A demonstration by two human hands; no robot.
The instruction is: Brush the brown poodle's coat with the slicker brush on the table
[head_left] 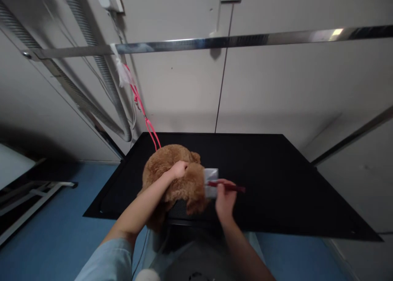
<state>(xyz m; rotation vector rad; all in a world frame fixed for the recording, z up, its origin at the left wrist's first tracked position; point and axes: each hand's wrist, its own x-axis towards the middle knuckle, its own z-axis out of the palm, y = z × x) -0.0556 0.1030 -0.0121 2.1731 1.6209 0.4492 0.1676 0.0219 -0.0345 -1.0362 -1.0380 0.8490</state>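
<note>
A dog with a brown curly coat [164, 160] is at the left of the black grooming table [260, 166]. On its back, my left hand [179, 169] is closed with its fingers curled into the fur. My right hand [225, 197] grips the dark red handle of a slicker brush [211, 175]. The brush's pale, flat head touches the fur at the right end of the dog. Its bristles are hidden, and motion blurs the brush and my right hand somewhat.
A pink lead [137, 95] runs from a metal bar [184, 45] down to the dog. Grey corrugated hoses [106, 72] hang along the wall at left. A white metal frame [37, 199] stands on the blue floor [95, 236].
</note>
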